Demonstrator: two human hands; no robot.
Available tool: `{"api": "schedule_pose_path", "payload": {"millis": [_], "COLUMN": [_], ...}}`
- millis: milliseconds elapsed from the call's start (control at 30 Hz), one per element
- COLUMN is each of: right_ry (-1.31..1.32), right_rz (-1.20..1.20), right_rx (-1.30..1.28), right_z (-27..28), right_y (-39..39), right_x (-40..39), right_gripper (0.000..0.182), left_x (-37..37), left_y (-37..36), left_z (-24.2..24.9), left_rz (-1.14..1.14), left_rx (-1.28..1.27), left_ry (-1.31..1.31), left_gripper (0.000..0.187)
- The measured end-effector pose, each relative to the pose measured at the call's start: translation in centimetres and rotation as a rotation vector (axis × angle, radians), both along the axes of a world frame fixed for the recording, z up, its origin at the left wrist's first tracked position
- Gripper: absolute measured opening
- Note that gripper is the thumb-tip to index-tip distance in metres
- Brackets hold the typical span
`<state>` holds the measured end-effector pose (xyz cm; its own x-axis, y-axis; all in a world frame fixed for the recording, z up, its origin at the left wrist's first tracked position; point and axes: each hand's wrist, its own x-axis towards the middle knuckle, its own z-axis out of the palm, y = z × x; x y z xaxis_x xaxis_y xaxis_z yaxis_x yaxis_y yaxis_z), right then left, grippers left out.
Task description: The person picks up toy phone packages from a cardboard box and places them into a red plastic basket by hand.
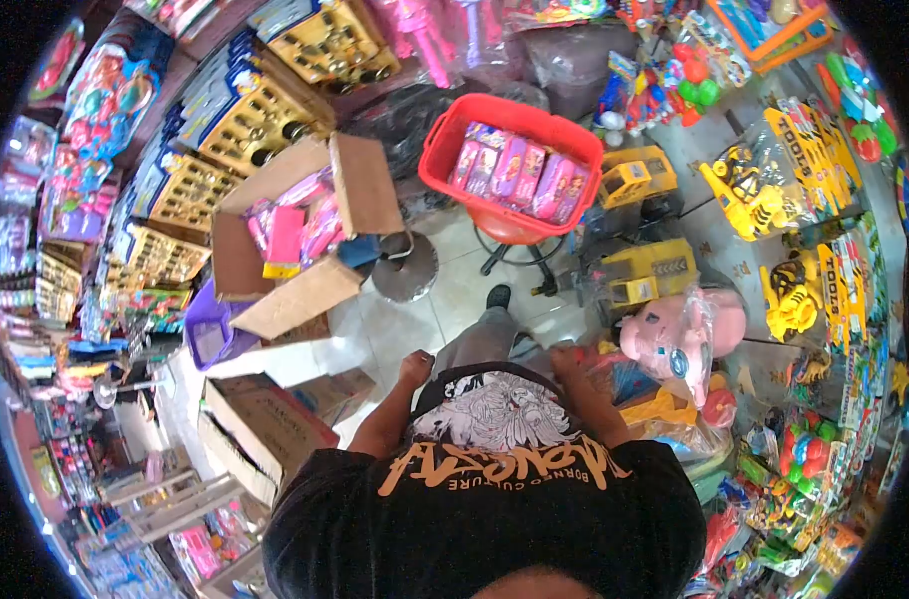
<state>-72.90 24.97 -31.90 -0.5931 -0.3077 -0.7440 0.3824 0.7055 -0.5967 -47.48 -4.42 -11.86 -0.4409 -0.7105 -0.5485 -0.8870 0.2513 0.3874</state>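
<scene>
Both arms hang down beside the body in a black printed shirt. My left hand [416, 367] is beside my left thigh, its fingers curled, with no object visible in it. Near my other thigh is my right hand [566, 359], close to plastic-wrapped toys; its fingers are too unclear to read. Ahead, a red basket [440, 150] holds pink and purple packages [519, 170] and rests on a round red stool [504, 228]. To its left, an open cardboard box [237, 255] contains pink packaged items [287, 232].
A purple basket [211, 334] and another cardboard box [265, 419] stand on the left. On the right are yellow toy vehicles [646, 272] and a wrapped pink toy [664, 334]. A round dark base [406, 275] stands on the tiled floor [369, 319]. Hanging toys line both sides.
</scene>
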Motion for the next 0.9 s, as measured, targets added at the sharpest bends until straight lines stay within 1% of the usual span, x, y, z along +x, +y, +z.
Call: {"api": "schedule_pose_path", "payload": {"millis": [67,100,133,167,200,233,267,300,333,367,400,467,500,533,567,600,633,667,733,767,833,867,900], "right_ry": [0.089,0.144,0.204,0.267,0.331,0.394,0.459,0.457,0.14,-0.165,-0.159,-0.224,-0.207,-0.225,-0.243,-0.247,-0.232,-0.208,-0.173,-0.178,-0.182,-0.203,-0.203], "right_rz": [0.289,0.433,0.578,0.727,0.879,1.034,1.19,1.225,1.01,0.775,0.795,0.517,0.529,0.446,0.361,0.314,0.317,0.291,0.266,0.226,0.145,0.202,0.221], "right_rx": [0.02,0.022,0.021,0.016,0.009,-0.001,-0.012,-0.024,-0.045,-0.05,-0.041,-0.048,-0.047,-0.08,-0.114,-0.055,-0.055,-0.056,-0.059,-0.031,0.02,0.082,0.034], "right_z": [-2.9,-4.3,-5.8,-7.3,-8.7,-9.9,-11.3,-9.9,-8.6,-7.7,-8.0,-9.0,-3.7,1.2,8.9,10.1,11.2,12.7,14.7,14.9,14.5,14.2,13.1], "right_y": [4.6,5.0,4.1,6.1,7.0,6.7,6.3,4.5,2.4,1.1,0.7,-1.1,-1.3,-3.0,-8.5,-9.9,-11.2,-12.4,-14.3,-14.9,-16.1,-16.7,-16.9], "right_x": [0.3,0.4,0.5,0.6,-0.3,-0.4,-0.2,0.2,0.9,1.1,0.0,-3.8,-4.5,-4.3,-2.6,-2.5,-2.5,-2.4,-0.6,0.4,2.1,3.6,5.1], "right_gripper": [0.031,0.029,0.027,0.026,0.024,0.022,0.02,0.02,0.025,0.03,0.03,0.026,0.026,0.032,0.037,0.039,0.039,0.036,0.034,0.033,0.033,0.037,0.035], "left_x": [3.8,5.2,6.5,7.6,7.7,8.0,8.2,8.1,7.8,6.9,6.4,6.8,7.2,7.8,8.7,9.5,10.4,11.4,14.7,15.9,16.9,17.5,18.3], "left_y": [1.1,1.6,1.9,2.2,2.6,2.7,2.9,3.0,3.0,3.0,3.2,3.1,2.9,2.8,2.8,2.6,2.3,1.9,1.0,0.1,-1.6,-2.3,-3.1], "left_z": [-1.4,-2.3,-3.3,-3.7,-1.8,-1.5,-1.4,-0.7,-0.2,1.5,2.3,2.2,2.0,1.2,0.6,0.2,-0.3,-1.3,-5.0,-5.9,-3.4,-2.5,-2.7], "left_rz": [0.006,0.031,0.222,0.418,0.292,0.331,0.239,0.143,0.174,0.298,0.417,0.419,0.403,0.388,0.395,0.361,0.325,0.29,0.264,0.236,0.275,0.312,0.312], "left_rx": [-0.033,-0.037,0.029,0.094,0.052,0.044,0.023,0.005,0.005,0.037,0.071,0.09,0.102,0.104,0.104,0.136,0.167,0.161,0.204,0.244,0.204,0.171,0.177], "left_ry": [0.024,0.018,0.058,0.102,0.099,0.097,0.097,0.095,0.092,0.068,0.051,0.092,0.118,0.107,0.124,0.111,0.097,0.02,0.072,0.116,0.13,0.122,0.135], "left_gripper": [0.033,0.033,0.033,0.034,0.034,0.034,0.034,0.034,0.034,0.035,0.037,0.038,0.041,0.045,0.045,0.046,0.047,0.048,0.049,0.05,0.051,0.051,0.051]}}
